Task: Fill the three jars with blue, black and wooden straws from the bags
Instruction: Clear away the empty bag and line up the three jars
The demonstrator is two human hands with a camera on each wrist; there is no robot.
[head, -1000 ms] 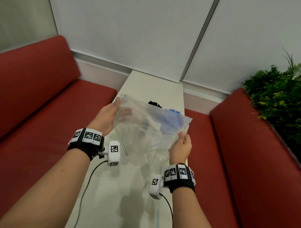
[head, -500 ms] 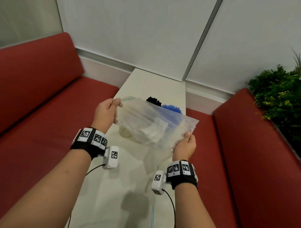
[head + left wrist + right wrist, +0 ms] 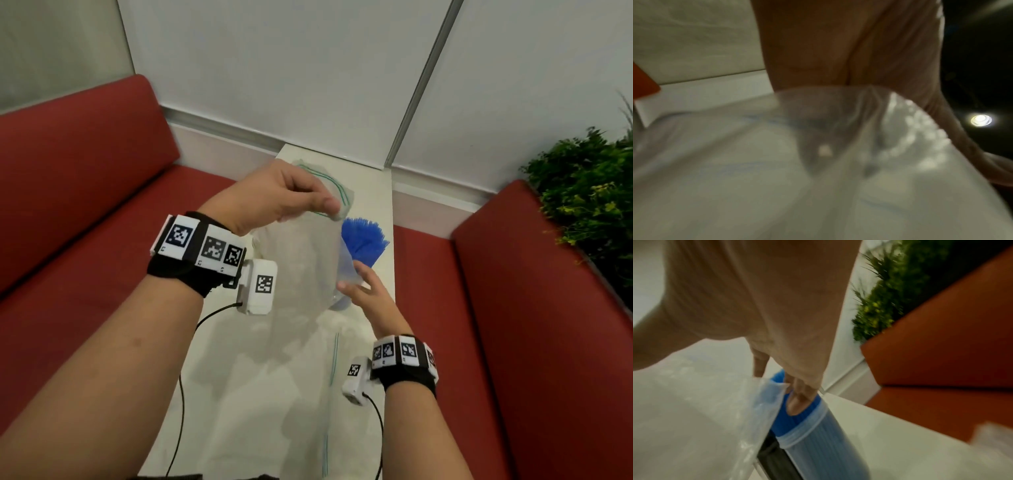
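My left hand is raised over the white table and pinches the green zip edge of a clear plastic bag, which hangs down from it. What is inside the bag is blurred. My right hand is lower, fingers spread and fairly straight, touching the bag's bottom right corner. Just behind it stands a jar of blue straws, with a jar of black straws beside it. The bag hides the rest of the table's middle.
A second clear bag lies flat on the table's near part, its zip strip running toward me. Red benches stand to the left and right. A green plant fills the far right corner.
The left hand has lifted the bag's zip end up and right, so the bag went from stretched level between both hands to hanging. The right hand has loosened its grip on the corner.
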